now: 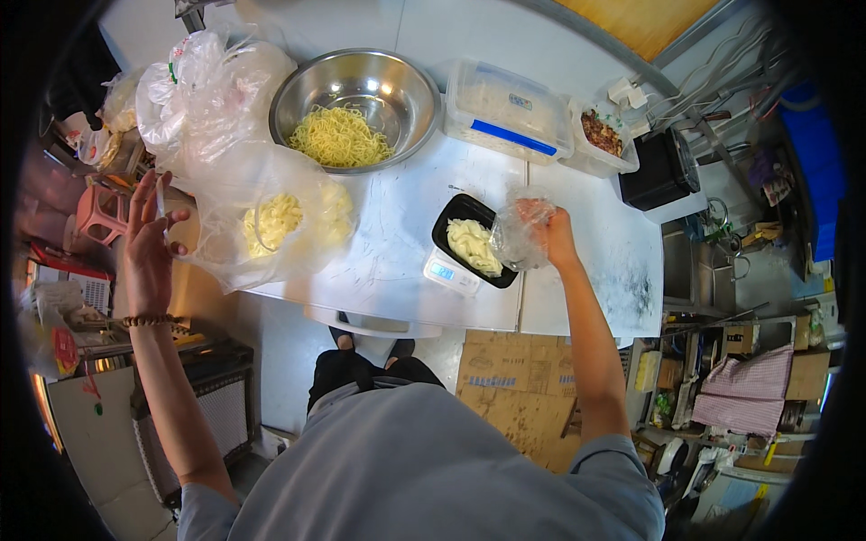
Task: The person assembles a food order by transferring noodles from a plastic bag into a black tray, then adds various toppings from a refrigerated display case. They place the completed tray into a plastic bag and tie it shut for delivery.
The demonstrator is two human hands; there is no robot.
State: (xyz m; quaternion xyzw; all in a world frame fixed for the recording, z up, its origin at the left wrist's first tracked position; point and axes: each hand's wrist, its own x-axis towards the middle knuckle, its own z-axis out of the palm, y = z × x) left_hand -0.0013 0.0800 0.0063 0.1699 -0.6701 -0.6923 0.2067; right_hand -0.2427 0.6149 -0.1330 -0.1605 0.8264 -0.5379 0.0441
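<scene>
On the left, a clear plastic bag (307, 243) lies spread open with pale, wide noodles (273, 224) inside. My left hand (151, 236) is raised at the bag's left side, its rim caught between my thumb and fingers. A black tray (502, 279) holds a small heap of the same pale noodles (474, 246). Underneath it sits a white digital scale (454, 273) with a lit display. My right hand (539, 225) is at the tray's right rim, wrapped in loose, crumpled clear plastic that blurs the fingers; I cannot tell whether they grip anything.
A steel bowl (417, 113) with thin yellow noodles (340, 137) stands at the back. Beside it are a lidded clear box (510, 99) with a blue clasp and an open tub of dark red flakes (602, 132). More plastic bags (212, 90) pile up at back left.
</scene>
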